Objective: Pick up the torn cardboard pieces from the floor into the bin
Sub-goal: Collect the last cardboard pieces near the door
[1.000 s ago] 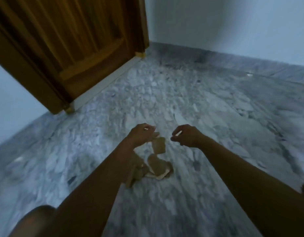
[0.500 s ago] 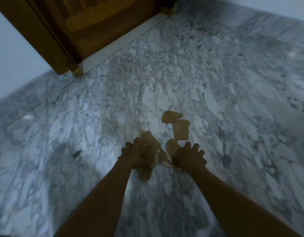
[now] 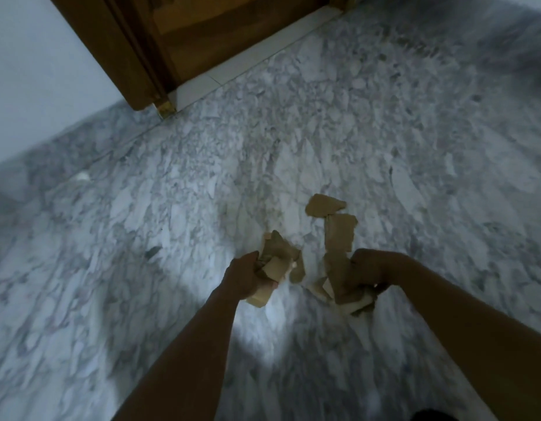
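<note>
Tan cardboard pieces (image 3: 339, 232); grey-white veined marble floor (image 3: 172, 208); brown door (image 3: 202, 34).

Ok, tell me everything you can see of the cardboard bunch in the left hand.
The cardboard bunch is several torn tan-brown pieces with ragged edges, overlapping at odd angles. The left hand grips it from the left, fingers curled round it. Some pieces fan out above the hand, one sticks out below. It is over the marble floor; whether its lowest piece touches the floor cannot be told.
</note>
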Motion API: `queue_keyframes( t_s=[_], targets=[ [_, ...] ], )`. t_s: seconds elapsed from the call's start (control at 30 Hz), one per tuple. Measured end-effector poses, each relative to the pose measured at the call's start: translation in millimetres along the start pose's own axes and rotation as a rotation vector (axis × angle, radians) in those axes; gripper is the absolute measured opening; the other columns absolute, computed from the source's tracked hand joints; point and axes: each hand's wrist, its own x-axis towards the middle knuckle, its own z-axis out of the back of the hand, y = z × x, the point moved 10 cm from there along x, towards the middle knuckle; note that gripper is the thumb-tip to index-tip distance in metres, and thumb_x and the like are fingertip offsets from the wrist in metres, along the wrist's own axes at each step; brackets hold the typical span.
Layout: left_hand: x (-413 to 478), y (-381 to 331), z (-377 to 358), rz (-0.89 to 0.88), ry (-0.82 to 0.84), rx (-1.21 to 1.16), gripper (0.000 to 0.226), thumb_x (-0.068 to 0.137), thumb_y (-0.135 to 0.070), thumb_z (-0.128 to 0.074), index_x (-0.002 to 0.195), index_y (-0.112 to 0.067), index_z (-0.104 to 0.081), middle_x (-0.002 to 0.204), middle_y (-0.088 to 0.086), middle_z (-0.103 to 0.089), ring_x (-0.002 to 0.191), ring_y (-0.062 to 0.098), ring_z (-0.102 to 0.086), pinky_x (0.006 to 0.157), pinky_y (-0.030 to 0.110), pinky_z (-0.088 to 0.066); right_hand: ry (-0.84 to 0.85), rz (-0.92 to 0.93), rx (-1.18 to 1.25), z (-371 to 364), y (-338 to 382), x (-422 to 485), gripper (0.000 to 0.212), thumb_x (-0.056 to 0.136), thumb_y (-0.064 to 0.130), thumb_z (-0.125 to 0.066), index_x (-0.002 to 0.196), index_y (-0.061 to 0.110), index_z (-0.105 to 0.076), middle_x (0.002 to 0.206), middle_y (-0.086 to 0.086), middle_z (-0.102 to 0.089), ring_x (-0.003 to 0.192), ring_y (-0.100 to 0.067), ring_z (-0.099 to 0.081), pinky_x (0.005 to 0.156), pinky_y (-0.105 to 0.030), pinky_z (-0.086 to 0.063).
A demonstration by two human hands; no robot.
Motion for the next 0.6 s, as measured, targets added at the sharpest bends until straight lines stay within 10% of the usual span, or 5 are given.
queue_keyframes(
  t_s=[0.27, 0.6],
  targets=[
    [-23, 18, 37, -0.033, -0.043, -0.145, 0.036, 0.073, -0.041, -0.072, 0.105, -0.027, -0.064, 0.091, -0.004, -0.071, 0.083, 0.013, -0.067, 0.07, 0.03, -0.055, -0.257, 0.275, 0.118, 15, 88, 5, 0.032, 0.089, 0.019, -0.071, 0.116, 0.002, -0.069, 0.107, -0.013, -0.068, 0.097, -0.023, -0.062, 0.073, -0.026, -0.047],
    [-22, 26, 55, -0.091, 0.017, -0.212, 0.03, 0.068, -0.047, -0.068, 0.096, -0.035, -0.069, 0.087, -0.008, -0.074, 0.083, 0.011, -0.071, 0.077, 0.036, -0.059, -0.642, -0.051, 0.122, 71, 59, 19, 0.074, 0.082, 0.053, -0.057, 0.139, 0.007, -0.048, 0.14, -0.017, -0.047, 0.133, -0.038, -0.042, 0.111, -0.049, -0.035]
  ],
)
